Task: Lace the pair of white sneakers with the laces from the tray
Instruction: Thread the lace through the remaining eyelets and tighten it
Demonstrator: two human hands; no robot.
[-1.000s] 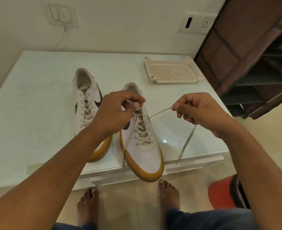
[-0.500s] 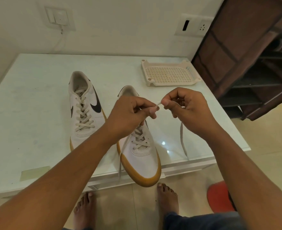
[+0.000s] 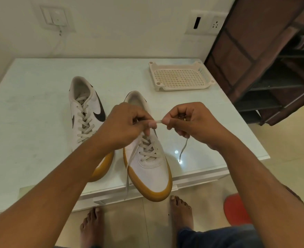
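Lace (image 3: 158,121) half-hidden — right hand (image 3: 192,123) pinches, left hand (image 3: 122,126) probably

No legible lettering, only a black swoosh logo (image 3: 99,114) on the side of the laced white sneaker (image 3: 93,103)

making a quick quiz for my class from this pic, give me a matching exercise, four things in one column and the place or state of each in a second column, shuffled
Things
1. tray
2. left sneaker
3. right sneaker
4. lace

Places or states
A. toe sticks out over the near edge of the table
B. pinched between the left hand and the right hand
C. at the table's far right corner
D. laced up, neither hand gripping it

Pairs: 1-C, 2-D, 3-A, 4-B
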